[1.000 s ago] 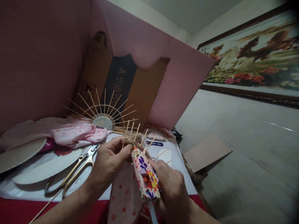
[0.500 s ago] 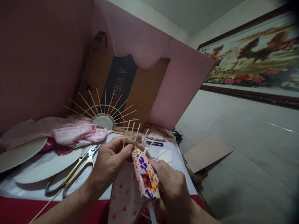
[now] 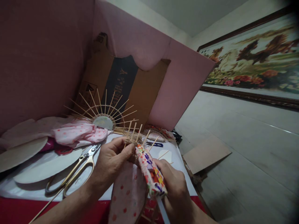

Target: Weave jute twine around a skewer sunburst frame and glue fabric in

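Observation:
My left hand [image 3: 111, 161] pinches a band of brown twine [image 3: 133, 140] between thumb and fingers, with thin wooden sticks [image 3: 140, 132] standing up through it. Below it hangs a pale panel [image 3: 127, 194] with red dots. My right hand [image 3: 174, 183] is closed round a hot glue gun [image 3: 149, 171] wrapped in flowered cloth. Its orange nozzle end is close to the twine beside my left thumb, and a pale glue stick [image 3: 163, 209] sticks out of its back end. Whether the nozzle touches the twine I cannot tell.
Gold-handled scissors [image 3: 85, 160] lie left of my left hand. Behind stands a fan-shaped stick frame [image 3: 105, 113] near crumpled pink dotted cloth [image 3: 79, 132]. White oval boards [image 3: 46, 169] are at left, a dark blue cutter [image 3: 159, 145] at right. Pink panels and a cardboard box [image 3: 149, 90] rise behind.
The glue gun has shifted a little to the right and turned, its back end swinging right. My left hand stays almost where it was, still on the twine.

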{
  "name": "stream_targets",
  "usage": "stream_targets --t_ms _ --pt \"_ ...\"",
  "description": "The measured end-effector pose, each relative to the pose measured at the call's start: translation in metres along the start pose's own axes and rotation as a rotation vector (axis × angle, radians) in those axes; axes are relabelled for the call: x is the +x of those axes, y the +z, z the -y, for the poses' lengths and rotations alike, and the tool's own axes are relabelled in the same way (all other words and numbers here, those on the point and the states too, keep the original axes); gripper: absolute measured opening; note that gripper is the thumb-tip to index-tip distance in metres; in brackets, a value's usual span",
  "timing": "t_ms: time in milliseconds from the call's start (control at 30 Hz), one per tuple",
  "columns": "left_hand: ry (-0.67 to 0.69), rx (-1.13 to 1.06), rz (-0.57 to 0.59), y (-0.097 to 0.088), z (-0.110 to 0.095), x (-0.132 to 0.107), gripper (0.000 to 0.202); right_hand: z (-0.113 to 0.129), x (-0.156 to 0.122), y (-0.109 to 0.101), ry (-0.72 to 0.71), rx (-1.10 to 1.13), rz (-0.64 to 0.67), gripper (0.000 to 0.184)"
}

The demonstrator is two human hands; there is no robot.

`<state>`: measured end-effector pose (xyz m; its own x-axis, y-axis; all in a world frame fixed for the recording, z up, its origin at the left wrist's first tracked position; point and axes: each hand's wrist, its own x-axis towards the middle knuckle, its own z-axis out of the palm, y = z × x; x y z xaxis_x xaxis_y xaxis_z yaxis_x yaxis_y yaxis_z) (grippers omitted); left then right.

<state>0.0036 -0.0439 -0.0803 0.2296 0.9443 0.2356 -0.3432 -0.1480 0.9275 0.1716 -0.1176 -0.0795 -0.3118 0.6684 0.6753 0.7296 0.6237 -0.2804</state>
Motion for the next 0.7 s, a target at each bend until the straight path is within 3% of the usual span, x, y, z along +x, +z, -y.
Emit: stream_targets --t_ms 233,400,700 --pt "0.061 0.078 -0.026 -0.004 0.002 0.001 0.024 0.004 0.004 -0.010 0.296 0.253 -0.043 0.024" --pt "0.010 0.011 0.021 -0.005 0.004 0.001 0.020 0.011 0.008 -0.021 0.593 0.466 0.111 0.030" --pt "0.011 0.005 0.009 -0.003 -0.002 0.000 0.011 0.018 0.022 -0.033 0.623 0.687 0.324 0.030"
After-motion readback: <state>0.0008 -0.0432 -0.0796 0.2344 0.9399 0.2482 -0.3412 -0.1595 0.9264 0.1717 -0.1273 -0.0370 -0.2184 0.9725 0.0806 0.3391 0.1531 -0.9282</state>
